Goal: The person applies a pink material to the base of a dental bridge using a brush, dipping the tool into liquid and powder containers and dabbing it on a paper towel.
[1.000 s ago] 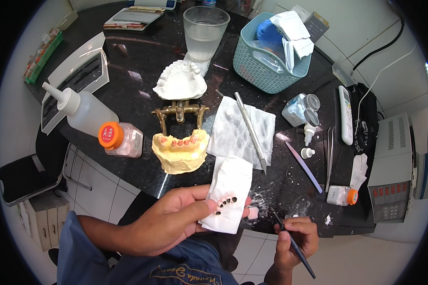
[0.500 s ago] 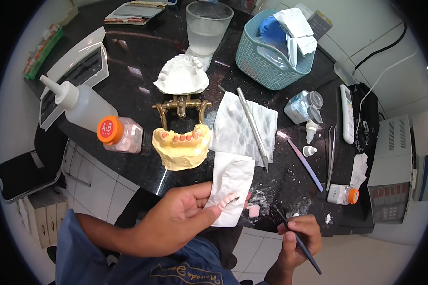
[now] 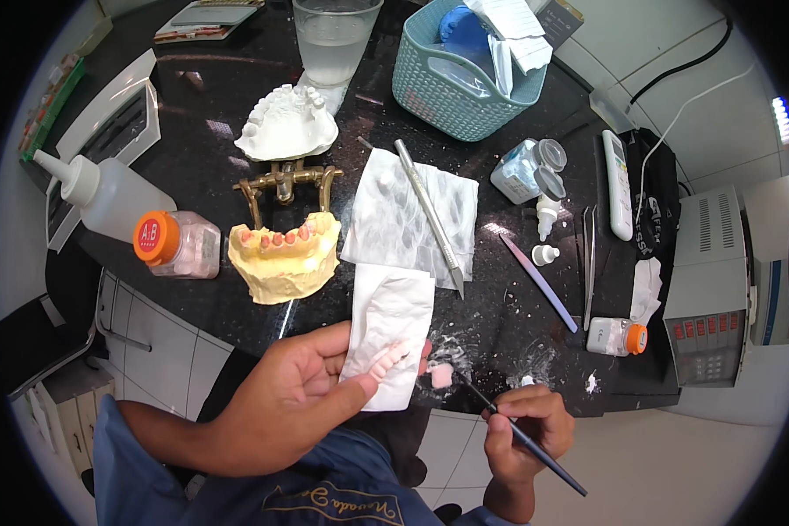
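Left fingers (image 3: 329, 339) hold curved, pale pink teeth (image 3: 387, 361).

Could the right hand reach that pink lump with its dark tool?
Probably yes: the right hand holds the dark tool with its tip close beside the pink lump, and nothing appears to lie between.

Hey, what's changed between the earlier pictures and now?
The row of teeth was turned over: dark hollows faced up first, now its pink-white side does. The right hand's thin tool swung left at its tip, nearer the pink lump. Nothing was let go; the left hand keeps the folded tissue. The yellow cast and knife stayed put; the camera shifted.
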Tool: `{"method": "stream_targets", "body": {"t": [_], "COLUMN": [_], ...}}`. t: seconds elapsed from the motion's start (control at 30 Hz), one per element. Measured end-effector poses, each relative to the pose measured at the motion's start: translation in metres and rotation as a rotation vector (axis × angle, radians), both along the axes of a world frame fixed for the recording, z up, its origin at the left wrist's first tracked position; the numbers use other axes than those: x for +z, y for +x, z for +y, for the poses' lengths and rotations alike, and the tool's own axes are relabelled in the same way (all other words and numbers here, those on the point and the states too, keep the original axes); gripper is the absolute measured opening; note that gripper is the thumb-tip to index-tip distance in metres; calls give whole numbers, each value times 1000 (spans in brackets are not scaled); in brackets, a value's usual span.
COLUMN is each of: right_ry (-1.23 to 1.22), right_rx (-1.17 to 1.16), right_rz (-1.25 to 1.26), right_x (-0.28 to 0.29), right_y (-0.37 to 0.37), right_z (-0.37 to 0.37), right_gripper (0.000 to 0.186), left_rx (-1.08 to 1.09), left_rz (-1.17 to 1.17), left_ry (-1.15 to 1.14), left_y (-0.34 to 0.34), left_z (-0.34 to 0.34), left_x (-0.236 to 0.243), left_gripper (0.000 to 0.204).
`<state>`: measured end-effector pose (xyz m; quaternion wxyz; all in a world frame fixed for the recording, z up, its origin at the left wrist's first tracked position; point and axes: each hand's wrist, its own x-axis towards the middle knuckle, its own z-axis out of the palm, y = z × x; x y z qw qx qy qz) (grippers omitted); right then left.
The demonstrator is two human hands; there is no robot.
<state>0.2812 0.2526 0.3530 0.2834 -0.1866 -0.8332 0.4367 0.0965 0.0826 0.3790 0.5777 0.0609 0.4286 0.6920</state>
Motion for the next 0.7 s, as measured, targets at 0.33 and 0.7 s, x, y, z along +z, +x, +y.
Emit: {"method": "stream_targets", "body": {"t": [0.33,0.7], "right_ry": [-42,52], "right_rx": [32,323], "right_rz": [87,332], "right_x": [-5,0], "right_y": [1,-27], "right_z": [-1,-16], "right_gripper": [17,25], "left_rx": [-5,-44], "left_rz": [8,29], "left_ry": [0,-32], "left_y": [-1,-2], "left_z": [-2,-3], "left_x": [-2,2], "left_gripper": [38,42]}}
